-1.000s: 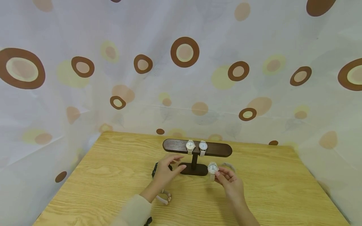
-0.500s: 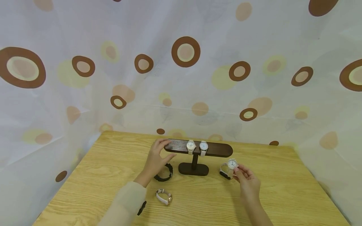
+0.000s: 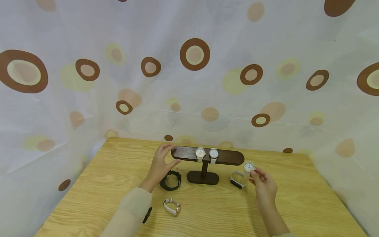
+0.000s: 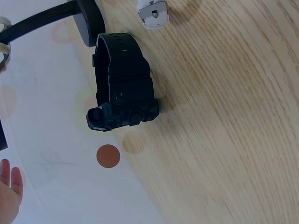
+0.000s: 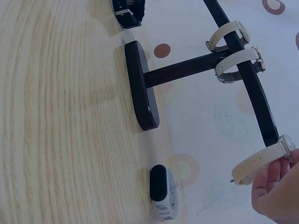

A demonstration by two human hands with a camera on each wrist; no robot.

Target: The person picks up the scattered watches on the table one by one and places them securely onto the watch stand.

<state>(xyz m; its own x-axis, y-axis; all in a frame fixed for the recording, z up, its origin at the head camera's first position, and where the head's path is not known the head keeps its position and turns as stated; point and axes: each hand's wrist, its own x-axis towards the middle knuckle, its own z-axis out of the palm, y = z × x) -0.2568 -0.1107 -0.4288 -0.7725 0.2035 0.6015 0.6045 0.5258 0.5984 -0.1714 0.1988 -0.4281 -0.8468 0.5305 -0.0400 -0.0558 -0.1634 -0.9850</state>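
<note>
My right hand (image 3: 265, 187) pinches a wristwatch (image 3: 249, 167) by its round white dial, the pale strap looping below. In the right wrist view, this watch's looped strap (image 5: 259, 163) is right at the end of the dark wooden bar. The T-shaped watch stand (image 3: 228, 157) carries two white-dialled watches, the left one (image 3: 200, 153) and the right one (image 3: 214, 153), close together around its middle. Beside the bar's left end, my left hand (image 3: 160, 166) has thumb and fingers spread, holding nothing. In the left wrist view, part of the left hand (image 4: 9, 193) shows.
A chunky black watch (image 3: 170, 180) lies left of the stand's base, and a pale-strapped watch (image 3: 171, 207) lies nearer. A white fitness band (image 3: 238, 180) with a black screen rests right of the base. Another black item (image 3: 147, 215) is partly hidden by the left sleeve.
My right hand has carried the pinched watch rightward and up, from beside the base to the bar's right end. My left hand has moved up and left to the bar's left end.
</note>
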